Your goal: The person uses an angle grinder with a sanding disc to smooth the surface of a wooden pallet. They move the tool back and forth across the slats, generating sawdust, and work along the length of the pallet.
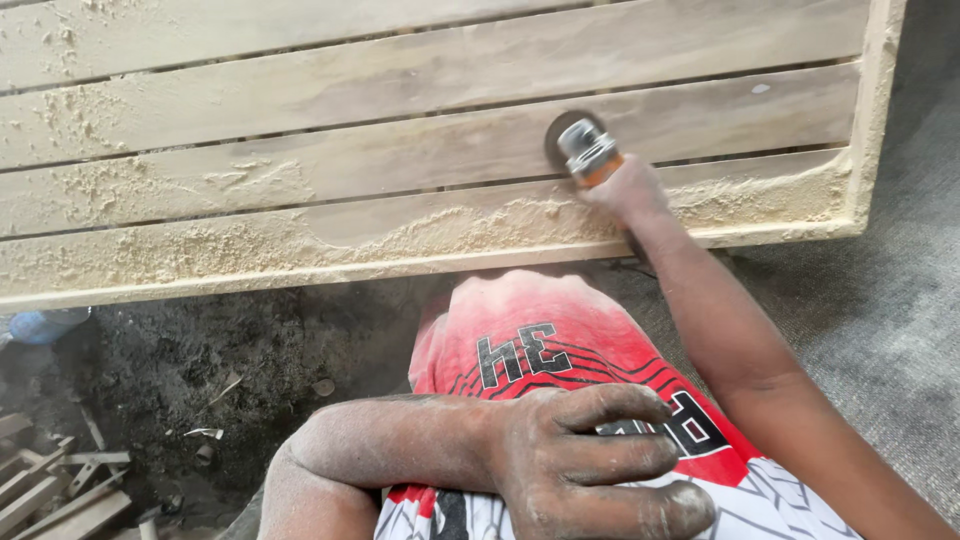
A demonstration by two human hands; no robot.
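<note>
Gripping grinder [583, 147] in right hand [628, 190]

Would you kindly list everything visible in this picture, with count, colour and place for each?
Slatted wooden panel: one, pale wood, across the top, raised above the ground.
Sawdust: a layer and heaps, beige, along the panel's lower slats and frame.
Angle grinder: one, dark disc, silver head, orange body, on a slat right of centre.
Wood offcuts: several, pale, bottom left on the dirt.
Blue object: one, blue, left edge under the panel; kind unclear.
Ground: dark dirt at left, grey surface at right.
Shirt: one, red and white with black print, lower centre.
Right hand: dusty, gripping the grinder.
Left hand: dusty, resting on the shirt, holding nothing.
</note>
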